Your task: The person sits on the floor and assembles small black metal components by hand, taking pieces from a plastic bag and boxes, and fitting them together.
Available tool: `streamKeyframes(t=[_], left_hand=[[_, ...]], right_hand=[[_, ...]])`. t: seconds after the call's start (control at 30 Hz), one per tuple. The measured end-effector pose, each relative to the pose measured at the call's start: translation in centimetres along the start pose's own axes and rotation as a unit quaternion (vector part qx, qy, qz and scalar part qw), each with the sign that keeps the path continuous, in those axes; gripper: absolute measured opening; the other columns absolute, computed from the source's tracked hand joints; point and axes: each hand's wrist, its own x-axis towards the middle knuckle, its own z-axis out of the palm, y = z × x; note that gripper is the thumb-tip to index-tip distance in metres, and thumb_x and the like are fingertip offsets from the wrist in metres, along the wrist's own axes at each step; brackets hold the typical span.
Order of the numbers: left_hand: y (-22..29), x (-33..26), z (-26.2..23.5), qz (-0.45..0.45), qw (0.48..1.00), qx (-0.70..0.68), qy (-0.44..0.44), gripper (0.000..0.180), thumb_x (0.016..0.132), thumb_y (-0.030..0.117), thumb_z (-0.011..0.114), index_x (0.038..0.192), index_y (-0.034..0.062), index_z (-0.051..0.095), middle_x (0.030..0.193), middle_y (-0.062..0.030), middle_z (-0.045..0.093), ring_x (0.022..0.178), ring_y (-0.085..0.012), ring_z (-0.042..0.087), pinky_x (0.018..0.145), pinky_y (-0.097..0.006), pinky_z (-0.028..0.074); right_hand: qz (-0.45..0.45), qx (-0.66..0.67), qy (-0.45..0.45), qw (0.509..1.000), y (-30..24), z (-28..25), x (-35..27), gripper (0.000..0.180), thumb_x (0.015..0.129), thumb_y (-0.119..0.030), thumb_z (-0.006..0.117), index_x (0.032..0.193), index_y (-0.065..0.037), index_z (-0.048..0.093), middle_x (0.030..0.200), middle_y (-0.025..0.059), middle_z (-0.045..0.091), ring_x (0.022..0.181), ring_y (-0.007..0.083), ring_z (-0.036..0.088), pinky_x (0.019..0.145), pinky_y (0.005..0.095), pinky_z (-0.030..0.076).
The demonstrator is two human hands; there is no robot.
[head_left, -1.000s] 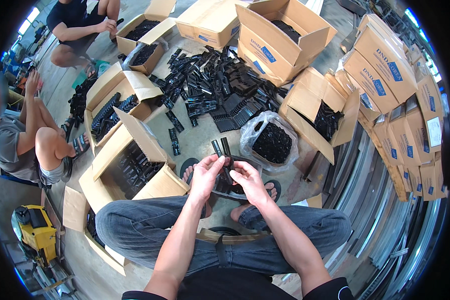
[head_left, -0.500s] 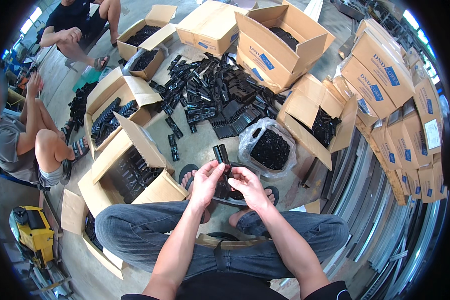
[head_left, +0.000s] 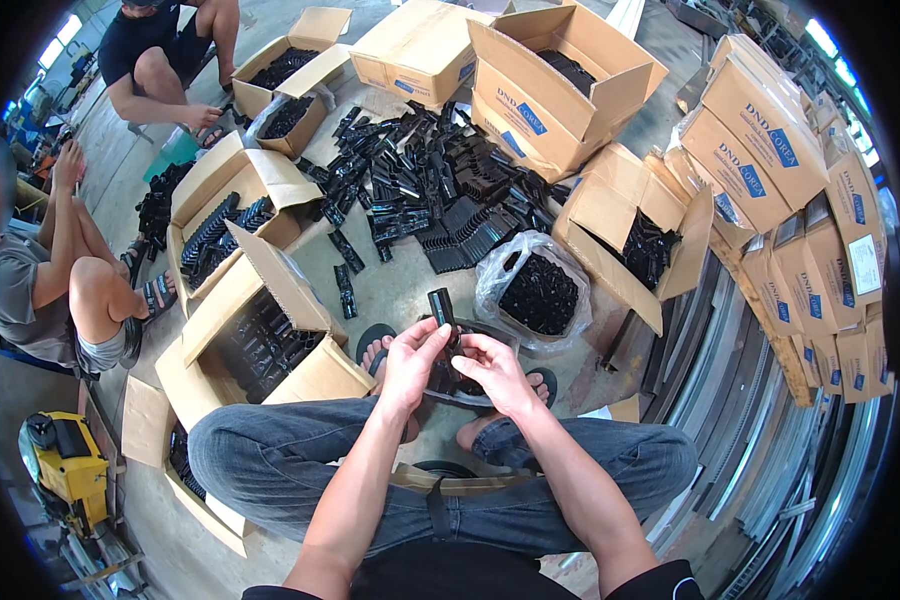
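Observation:
A glossy black plastic part [head_left: 441,305], like a short bracket or clip, points up and away between my two hands. My left hand [head_left: 413,362] is closed round its lower half, thumb on top. The fingers of my right hand [head_left: 496,372] pinch at its lower end, where a small piece may sit hidden behind the fingertips. Directly below is a shallow container [head_left: 470,402] with dark small parts, partly covered by my hands. Beyond it lies a loose heap of similar black parts [head_left: 400,180], with a neat row of them [head_left: 465,240] at its near side.
A clear plastic bag [head_left: 540,293] of small black pieces stands right of my hands. Open cartons of black parts [head_left: 335,375] [head_left: 685,270] flank me. Stacked cartons [head_left: 760,150] and metal profiles [head_left: 710,400] lie right. Two people sit left, near a yellow machine [head_left: 65,465].
The black part has turned slightly in my fingers and shows less of its width. At the far left, one person has leaned forward and lowered a hand toward the floor.

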Motion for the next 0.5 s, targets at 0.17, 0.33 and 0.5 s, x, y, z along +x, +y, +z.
streamKeyframes(t=[0.17,0.33,0.5], left_hand=[[-0.08,0.15,-0.09,-0.014,1.0,-0.011,0.014,0.024,0.096,0.024,0.069,0.111,0.0058,0.069,0.102,-0.0027,0.073,0.089,-0.01,0.068,0.079,-0.026,0.052],[-0.22,0.32,0.16,-0.028,0.998,-0.041,0.031,0.024,0.095,0.019,0.071,0.11,0.0018,0.068,0.098,-0.003,0.072,0.084,-0.0077,0.066,0.077,-0.022,0.051],[-0.95,0.08,-0.03,-0.011,0.998,-0.057,0.033,0.024,0.095,0.021,0.07,0.112,0.0037,0.069,0.1,-0.0031,0.073,0.086,-0.0091,0.066,0.079,-0.025,0.051]], right_hand=[[0.019,0.003,0.001,1.0,-0.41,0.43,-0.18,0.034,0.09,-0.009,0.072,0.122,0.001,0.062,0.099,0.0001,0.064,0.088,0.0066,0.057,0.078,0.0225,0.047],[0.023,-0.02,-0.002,1.0,0.01,-0.09,0.03,0.033,0.091,-0.008,0.071,0.121,0.002,0.061,0.099,-0.0015,0.059,0.09,0.0058,0.055,0.08,0.0223,0.048],[0.02,-0.019,-0.007,1.0,0.29,-0.04,0.01,0.033,0.09,-0.01,0.073,0.119,0.0,0.062,0.098,-0.0017,0.061,0.089,0.0057,0.055,0.079,0.0219,0.046]])
